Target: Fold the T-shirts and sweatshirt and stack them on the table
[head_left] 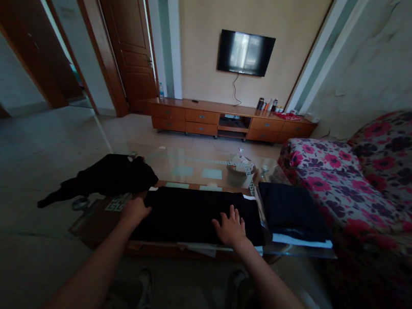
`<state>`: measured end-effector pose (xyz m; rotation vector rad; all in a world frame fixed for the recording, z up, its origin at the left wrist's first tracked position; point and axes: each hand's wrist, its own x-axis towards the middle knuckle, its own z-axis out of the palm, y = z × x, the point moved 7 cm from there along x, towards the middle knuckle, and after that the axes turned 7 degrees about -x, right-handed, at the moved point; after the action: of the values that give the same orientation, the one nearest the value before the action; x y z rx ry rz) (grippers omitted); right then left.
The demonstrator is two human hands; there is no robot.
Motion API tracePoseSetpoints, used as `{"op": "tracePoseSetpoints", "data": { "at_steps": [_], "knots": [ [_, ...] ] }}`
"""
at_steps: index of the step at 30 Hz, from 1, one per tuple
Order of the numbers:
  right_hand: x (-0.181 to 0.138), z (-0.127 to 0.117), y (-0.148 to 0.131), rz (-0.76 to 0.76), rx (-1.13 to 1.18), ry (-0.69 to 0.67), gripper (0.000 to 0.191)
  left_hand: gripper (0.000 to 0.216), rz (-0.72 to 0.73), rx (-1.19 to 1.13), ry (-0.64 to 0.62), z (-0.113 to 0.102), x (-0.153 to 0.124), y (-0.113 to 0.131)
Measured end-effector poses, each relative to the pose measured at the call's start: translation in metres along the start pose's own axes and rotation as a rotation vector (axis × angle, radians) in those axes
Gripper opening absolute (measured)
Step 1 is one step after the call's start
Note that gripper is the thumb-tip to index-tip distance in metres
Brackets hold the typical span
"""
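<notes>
I see my left hand (134, 211) resting on the left end of a black garment (197, 215), fingers curled down over the cloth edge; whether they actually pinch it I cannot tell. My right hand (231, 228) lies flat and released on the garment's right part, fingers spread. The cloth is matte, soft and smoothed into a broad rectangle along the near edge of the coffee table (196, 168), whose top is clear glass with pale square patterns over a wooden frame. At the table's left corner a second dark garment (110, 176) lies crumpled, one limp sleeve trailing off the edge toward the floor. At the right edge sits a neat folded stack (292, 214), dark cloth over something white. Toward the far edge stands a small round container (240, 170) with crumpled paper. A floral sofa (379, 185) in red and dark print flanks the right. Beyond, a low wooden cabinet (230, 122) runs under a wall-mounted television (245, 53); the floor is glossy pale tile.
</notes>
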<state>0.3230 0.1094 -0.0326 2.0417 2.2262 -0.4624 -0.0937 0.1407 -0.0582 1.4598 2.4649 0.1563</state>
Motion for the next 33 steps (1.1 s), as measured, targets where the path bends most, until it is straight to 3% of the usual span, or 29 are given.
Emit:
{"op": "tracePoseSetpoints", "data": {
  "at_steps": [4,12,16,19,21,24,28,30,33],
  "knots": [
    [-0.007,0.005,-0.011,-0.055,-0.019,-0.057,0.069,0.056,0.009,-0.023,-0.007,-0.004,0.004,-0.006],
    [-0.004,0.01,-0.018,-0.136,-0.113,-0.05,0.071,0.03,-0.002,-0.32,-0.198,0.005,0.014,-0.016],
    [-0.002,0.01,-0.019,-0.113,-0.098,-0.045,0.071,0.023,0.036,-0.396,-0.214,0.003,0.01,-0.008],
    [0.004,0.005,-0.025,-0.133,0.0,-0.021,0.065,0.026,0.116,-0.441,-0.178,-0.011,0.002,0.009],
    [0.01,0.0,-0.036,-0.192,0.183,-0.013,0.06,0.029,0.208,-0.454,-0.114,-0.028,-0.008,0.028],
    [0.02,-0.008,-0.06,-0.271,0.636,-0.033,0.053,0.03,0.311,-0.456,0.033,-0.057,-0.029,0.059],
    [0.027,-0.004,-0.087,-0.204,1.27,-0.198,0.048,0.038,0.469,-0.56,0.09,-0.071,-0.07,0.11],
    [0.027,0.003,-0.099,-0.157,1.528,-0.353,0.048,0.041,0.55,-0.655,-0.027,-0.064,-0.094,0.137],
    [0.026,0.012,-0.108,-0.127,1.73,-0.558,0.044,0.047,0.646,-0.774,-0.445,-0.049,-0.136,0.17]
  ]
}}
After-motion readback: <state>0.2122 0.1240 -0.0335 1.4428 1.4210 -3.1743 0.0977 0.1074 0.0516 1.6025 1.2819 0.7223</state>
